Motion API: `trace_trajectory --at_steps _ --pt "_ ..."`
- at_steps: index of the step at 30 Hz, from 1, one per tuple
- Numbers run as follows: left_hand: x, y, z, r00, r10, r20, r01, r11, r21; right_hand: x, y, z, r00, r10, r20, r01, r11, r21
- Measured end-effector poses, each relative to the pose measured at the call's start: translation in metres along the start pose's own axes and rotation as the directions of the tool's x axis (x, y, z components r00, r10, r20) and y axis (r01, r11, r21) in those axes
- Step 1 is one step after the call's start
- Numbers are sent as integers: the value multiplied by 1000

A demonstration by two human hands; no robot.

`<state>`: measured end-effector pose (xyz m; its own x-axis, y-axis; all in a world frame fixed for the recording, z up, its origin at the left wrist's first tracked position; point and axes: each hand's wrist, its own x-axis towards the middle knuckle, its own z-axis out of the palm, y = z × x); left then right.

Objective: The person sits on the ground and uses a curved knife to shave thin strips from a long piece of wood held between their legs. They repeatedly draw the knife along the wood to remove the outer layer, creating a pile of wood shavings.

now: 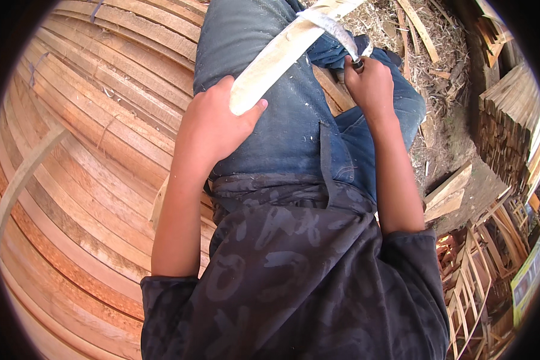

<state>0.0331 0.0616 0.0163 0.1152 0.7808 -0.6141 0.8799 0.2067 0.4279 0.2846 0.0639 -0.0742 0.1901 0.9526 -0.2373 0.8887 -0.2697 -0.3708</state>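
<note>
A long pale wooden slat (273, 63) slants across my thigh, from my left hand to the far edge of the view. My left hand (213, 123) is closed around its near, rounded end, with the thumb on the right side. In my right hand (371, 87) is a curved knife (336, 31), gripped by its dark handle, most of which the fist hides. The knife's whitish curved blade reaches left from the fist and lies across the slat's far part. Whether its edge is cutting into the wood cannot be seen.
Stacked long boards (102, 156) fill the left side, with a bent strip (27, 174) lying across them. Wood shavings (444, 42) and offcuts cover the ground at the far right. A tall pile of thin slats (513, 114) stands at the right, above loose scrap wood (471, 282).
</note>
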Motion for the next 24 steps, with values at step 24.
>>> trace_trajectory --at_steps 24 --pt "7 1 -7 997 -9 70 13 998 -56 -21 -20 16 993 -97 73 82 980 183"
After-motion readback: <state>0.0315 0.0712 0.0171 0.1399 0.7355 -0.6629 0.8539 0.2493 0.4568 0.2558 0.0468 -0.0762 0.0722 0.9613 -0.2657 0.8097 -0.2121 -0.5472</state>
